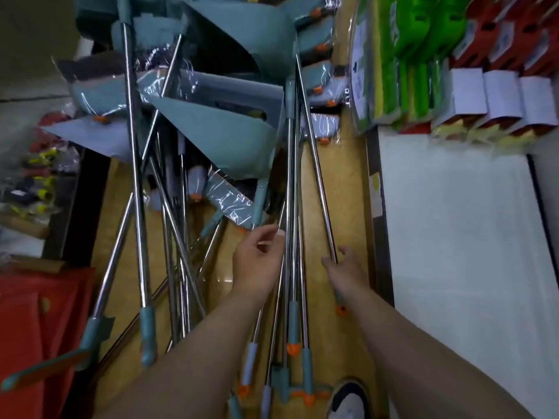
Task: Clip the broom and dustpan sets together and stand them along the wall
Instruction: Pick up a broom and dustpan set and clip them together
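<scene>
Several teal dustpans [217, 131] and brooms with shiny metal handles lie in a tangled heap on the yellow floor [344, 182]. My left hand [260, 261] reaches into the middle of the heap, fingers spread and touching a bundle of metal handles [292, 207]. My right hand [344, 270] curls around one slanted metal broom handle [317, 176] near its lower end. That handle ends in a teal grip with an orange tip [341, 309]. Broom heads wrapped in clear plastic [230, 201] lie under the dustpans.
A white shelf base [469, 237] runs along the right, with green and yellow sponges [402, 71] and red-and-white boxes [502, 95] above it. A red object [36, 313] sits at lower left beside a dark shelf edge. My shoe [348, 400] is at the bottom.
</scene>
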The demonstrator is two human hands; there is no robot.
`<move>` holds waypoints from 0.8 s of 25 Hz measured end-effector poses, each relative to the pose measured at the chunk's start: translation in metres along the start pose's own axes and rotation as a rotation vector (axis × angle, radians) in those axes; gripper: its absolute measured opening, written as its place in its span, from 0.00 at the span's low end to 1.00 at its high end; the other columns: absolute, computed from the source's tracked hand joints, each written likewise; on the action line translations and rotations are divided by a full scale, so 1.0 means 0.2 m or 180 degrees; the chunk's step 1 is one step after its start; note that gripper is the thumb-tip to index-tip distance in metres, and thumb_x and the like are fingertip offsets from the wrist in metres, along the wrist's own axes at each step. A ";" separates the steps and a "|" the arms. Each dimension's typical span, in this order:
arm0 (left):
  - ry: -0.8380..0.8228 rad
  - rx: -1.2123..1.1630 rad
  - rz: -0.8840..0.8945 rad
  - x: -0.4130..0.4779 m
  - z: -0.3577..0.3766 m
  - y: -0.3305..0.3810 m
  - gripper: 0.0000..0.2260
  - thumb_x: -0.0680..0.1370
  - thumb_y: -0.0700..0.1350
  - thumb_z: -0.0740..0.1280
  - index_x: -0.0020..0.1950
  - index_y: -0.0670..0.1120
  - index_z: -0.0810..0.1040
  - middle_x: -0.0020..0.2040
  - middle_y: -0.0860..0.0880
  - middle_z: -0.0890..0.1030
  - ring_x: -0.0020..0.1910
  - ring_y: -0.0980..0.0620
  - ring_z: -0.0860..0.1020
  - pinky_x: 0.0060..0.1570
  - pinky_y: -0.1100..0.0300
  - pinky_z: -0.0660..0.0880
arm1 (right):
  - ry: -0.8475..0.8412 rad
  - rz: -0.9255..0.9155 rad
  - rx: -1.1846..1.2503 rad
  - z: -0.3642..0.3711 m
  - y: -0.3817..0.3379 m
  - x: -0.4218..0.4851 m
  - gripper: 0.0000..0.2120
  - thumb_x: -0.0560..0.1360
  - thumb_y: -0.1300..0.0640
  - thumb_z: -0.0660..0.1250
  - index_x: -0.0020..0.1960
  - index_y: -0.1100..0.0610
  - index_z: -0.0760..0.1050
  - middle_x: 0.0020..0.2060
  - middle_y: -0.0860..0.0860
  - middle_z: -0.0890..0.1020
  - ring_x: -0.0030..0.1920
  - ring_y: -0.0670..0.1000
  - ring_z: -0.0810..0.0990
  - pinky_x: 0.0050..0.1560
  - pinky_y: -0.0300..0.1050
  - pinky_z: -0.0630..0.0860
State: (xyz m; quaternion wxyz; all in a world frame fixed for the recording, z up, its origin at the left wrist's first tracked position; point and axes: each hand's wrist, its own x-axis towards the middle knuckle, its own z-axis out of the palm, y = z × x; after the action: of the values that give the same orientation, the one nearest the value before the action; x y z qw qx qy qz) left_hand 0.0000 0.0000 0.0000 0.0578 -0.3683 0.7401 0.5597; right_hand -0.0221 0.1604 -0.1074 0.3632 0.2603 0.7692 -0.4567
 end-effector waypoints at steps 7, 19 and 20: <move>0.0014 -0.0081 -0.0185 0.15 0.04 -0.25 0.06 0.79 0.47 0.68 0.56 0.54 0.81 0.50 0.55 0.82 0.49 0.56 0.80 0.47 0.65 0.75 | -0.0089 0.0571 -0.0042 0.11 0.10 0.36 0.36 0.77 0.48 0.68 0.79 0.49 0.55 0.74 0.54 0.67 0.72 0.60 0.69 0.70 0.60 0.69; -0.0192 -0.0019 -0.0621 0.16 0.10 -0.24 0.08 0.78 0.46 0.70 0.57 0.52 0.81 0.49 0.59 0.80 0.50 0.59 0.78 0.46 0.68 0.71 | 0.0615 -0.0242 0.0103 0.18 0.00 0.05 0.15 0.82 0.46 0.61 0.43 0.54 0.74 0.36 0.53 0.78 0.34 0.51 0.76 0.35 0.45 0.74; -0.0228 -0.0014 -0.0705 0.17 0.12 -0.26 0.08 0.78 0.46 0.70 0.57 0.51 0.81 0.49 0.58 0.80 0.50 0.58 0.78 0.45 0.70 0.70 | 0.0659 -0.0257 0.0169 0.17 0.02 0.00 0.15 0.82 0.47 0.61 0.41 0.54 0.74 0.34 0.53 0.77 0.34 0.51 0.76 0.34 0.46 0.73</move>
State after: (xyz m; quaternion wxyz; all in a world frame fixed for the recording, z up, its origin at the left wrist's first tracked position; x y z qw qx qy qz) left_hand 0.0000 0.0000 -0.0672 0.1450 -0.4276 0.6912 0.5643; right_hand -0.0088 0.1320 -0.1193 0.2561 0.2845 0.8001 -0.4619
